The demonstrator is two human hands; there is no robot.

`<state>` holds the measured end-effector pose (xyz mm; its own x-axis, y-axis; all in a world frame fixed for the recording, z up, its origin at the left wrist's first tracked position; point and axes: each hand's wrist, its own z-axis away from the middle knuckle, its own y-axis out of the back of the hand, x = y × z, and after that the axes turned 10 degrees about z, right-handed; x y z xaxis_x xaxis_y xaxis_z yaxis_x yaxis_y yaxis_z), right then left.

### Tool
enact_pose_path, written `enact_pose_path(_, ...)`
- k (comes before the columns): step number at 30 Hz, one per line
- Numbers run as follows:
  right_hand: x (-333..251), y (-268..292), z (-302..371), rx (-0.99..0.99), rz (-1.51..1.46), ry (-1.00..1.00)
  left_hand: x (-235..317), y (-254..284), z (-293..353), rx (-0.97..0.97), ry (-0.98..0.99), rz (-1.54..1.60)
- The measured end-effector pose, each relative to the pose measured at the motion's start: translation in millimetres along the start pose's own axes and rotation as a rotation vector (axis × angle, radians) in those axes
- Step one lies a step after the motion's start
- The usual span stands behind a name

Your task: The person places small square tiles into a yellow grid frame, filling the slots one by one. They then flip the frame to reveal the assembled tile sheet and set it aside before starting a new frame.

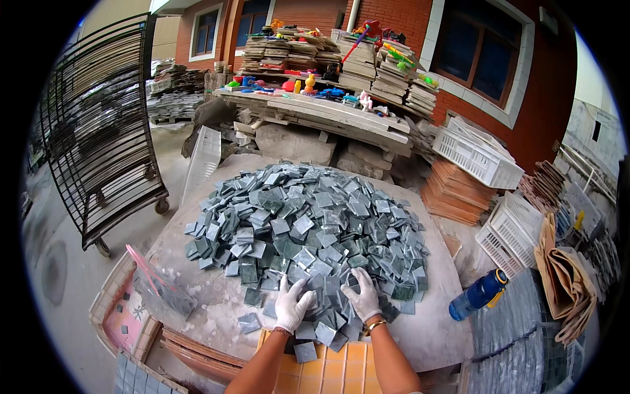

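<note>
A broad heap of small square grey-green stone tiles (pixel 328 223) is piled on the pale board in front of me. At the heap's near edge, my left hand (pixel 292 305), in a white glove, has its fingers apart against the tiles. My right hand (pixel 362 297), gloved too and with a bracelet at the wrist, rests at the same edge with its fingers spread. Several loose tiles lie between and below the hands. Some overlap the far edge of an orange gridded tray (pixel 321 373) between my forearms. Neither hand visibly grips a single tile.
A pink-bottomed crate (pixel 108 308) and a clear plastic bag (pixel 167 292) are at the left. A blue bottle (pixel 478 295) stands at right by stacked tile sheets (pixel 508 341). Toys cover a ledge (pixel 315 108) behind. A black wheeled rack (pixel 102 131) stands far left.
</note>
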<state>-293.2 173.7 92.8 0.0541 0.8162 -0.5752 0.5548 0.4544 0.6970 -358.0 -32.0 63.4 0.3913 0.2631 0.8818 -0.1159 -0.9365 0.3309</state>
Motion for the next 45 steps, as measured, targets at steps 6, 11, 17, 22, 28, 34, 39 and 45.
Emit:
enact_pose_path(6,23.0,-11.5,-7.6,0.090,-0.618,-0.349,-2.7,-4.6,-14.7,0.017,0.258,0.720)
enact_pose_path(11,22.2,-12.1,-8.7,-0.066,-0.700,-0.385,5.6,-14.3,-9.2,0.016,0.060,0.276)
enact_pose_path(17,-5.2,-15.2,-3.6,-0.020,-0.095,-0.159,8.6,-5.7,-9.1,-0.188,0.337,0.786)
enact_pose_path(22,-25.1,-7.3,7.8,0.014,-0.300,-0.074,9.6,-3.2,2.9,-0.102,0.315,0.946)
enact_pose_path(28,-29.1,-1.3,13.7,-0.166,-0.584,-0.165,30.0,7.4,8.0,-0.259,0.285,0.839)
enact_pose_path(34,-62.4,33.7,38.7,-0.316,-0.658,0.044,58.0,21.1,52.6,-0.247,0.025,0.859)
enact_pose_path(39,-74.8,55.5,102.3,-0.275,-0.576,0.062,58.9,34.3,107.6,-0.422,0.290,0.901)
enact_pose_path(45,-102.5,69.7,173.5,-0.143,-0.326,0.209,82.4,74.6,147.7,-0.472,0.071,0.685)
